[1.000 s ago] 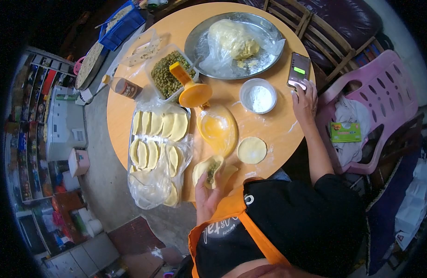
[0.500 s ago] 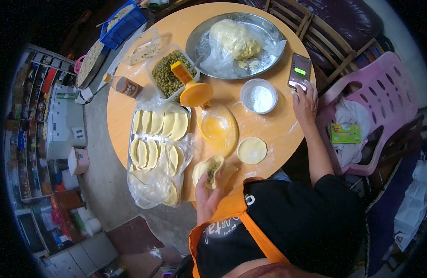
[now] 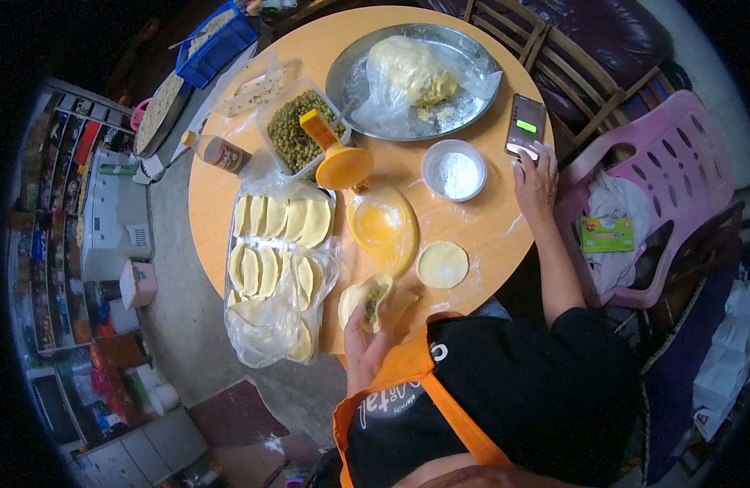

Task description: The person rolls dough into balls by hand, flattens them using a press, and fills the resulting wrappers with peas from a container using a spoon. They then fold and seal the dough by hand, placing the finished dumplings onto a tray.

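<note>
Cupped in my left hand (image 3: 364, 345) near the table's front edge is a round dough wrapper (image 3: 378, 298), partly folded, with green filling showing inside. My right hand (image 3: 538, 177) reaches to the table's right side, fingers extended and touching the lower end of a phone (image 3: 525, 124) whose screen is lit. A flat dough disc (image 3: 442, 264) lies between the two hands. Behind it are an orange plastic press (image 3: 383, 228) and a white bowl of flour (image 3: 455, 170). Folded dumplings (image 3: 295, 220) lie in rows on a plastic-covered tray (image 3: 228, 305) at the left.
At the back, a metal pan (image 3: 342, 85) carries a big dough lump (image 3: 409, 69) in plastic. A tub of green filling (image 3: 300, 134), with an orange-handled tool (image 3: 344, 163) over it, stands beside a bottle (image 3: 223, 153). A pink chair (image 3: 688, 154) is at the right.
</note>
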Tool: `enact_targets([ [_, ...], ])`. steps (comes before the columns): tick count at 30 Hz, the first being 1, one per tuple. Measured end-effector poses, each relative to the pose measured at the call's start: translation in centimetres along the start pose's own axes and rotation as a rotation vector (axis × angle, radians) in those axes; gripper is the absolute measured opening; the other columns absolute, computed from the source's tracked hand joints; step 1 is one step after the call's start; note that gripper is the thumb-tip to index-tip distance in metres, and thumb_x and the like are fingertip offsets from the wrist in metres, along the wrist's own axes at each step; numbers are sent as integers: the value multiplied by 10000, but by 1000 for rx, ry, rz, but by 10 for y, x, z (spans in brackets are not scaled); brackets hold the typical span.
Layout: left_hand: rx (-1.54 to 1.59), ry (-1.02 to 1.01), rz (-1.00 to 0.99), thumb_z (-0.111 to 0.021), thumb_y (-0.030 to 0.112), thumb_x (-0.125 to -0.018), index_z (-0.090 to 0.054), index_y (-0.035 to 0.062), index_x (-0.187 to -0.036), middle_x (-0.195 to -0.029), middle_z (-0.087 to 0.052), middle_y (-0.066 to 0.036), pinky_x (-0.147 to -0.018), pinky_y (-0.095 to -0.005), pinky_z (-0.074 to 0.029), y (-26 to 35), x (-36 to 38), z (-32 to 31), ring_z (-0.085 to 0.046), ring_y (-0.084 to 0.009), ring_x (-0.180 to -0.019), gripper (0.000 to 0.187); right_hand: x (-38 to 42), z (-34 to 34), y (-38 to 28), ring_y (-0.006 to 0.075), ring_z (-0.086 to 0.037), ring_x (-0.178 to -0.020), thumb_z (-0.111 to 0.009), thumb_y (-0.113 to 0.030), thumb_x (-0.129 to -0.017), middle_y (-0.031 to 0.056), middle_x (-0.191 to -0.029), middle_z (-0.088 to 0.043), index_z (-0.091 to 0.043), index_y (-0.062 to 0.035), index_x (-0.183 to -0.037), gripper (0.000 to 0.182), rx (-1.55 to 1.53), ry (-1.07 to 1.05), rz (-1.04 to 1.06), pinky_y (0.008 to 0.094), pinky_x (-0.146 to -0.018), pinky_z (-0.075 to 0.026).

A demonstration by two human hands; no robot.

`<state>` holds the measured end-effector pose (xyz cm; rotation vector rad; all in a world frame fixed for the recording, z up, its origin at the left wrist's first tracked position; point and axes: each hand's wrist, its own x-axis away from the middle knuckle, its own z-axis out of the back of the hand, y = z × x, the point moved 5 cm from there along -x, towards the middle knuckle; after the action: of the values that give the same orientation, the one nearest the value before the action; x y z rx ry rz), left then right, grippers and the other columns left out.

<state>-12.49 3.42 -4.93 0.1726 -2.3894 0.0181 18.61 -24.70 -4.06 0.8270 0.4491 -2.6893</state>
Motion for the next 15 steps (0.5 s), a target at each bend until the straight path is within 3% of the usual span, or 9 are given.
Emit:
enact_targets([
  [6,-16,1,-11,-522,99,-970,-458,-27,-1360,-1337,-524,-236,-790,-309,-628,0,1,-3,-559,-342,-1217,414,0,1,0,382,-420,-1292,-704,-156,-836,154,-1320,-505,-648,-74,-1156,336,3,-6,-12,486,-1057,-377],
  [15,17,2,-2,-508,113,-978,-433,-14,-1385,-1362,-497,-236,-809,-311,-626,-3,0,-3,-504,-345,-1278,433,0,0,0,385,-420,-1292,-704,-155,-832,165,-1323,-503,-650,-69,-1153,336,6,-10,-14,491,-1056,-378],
])
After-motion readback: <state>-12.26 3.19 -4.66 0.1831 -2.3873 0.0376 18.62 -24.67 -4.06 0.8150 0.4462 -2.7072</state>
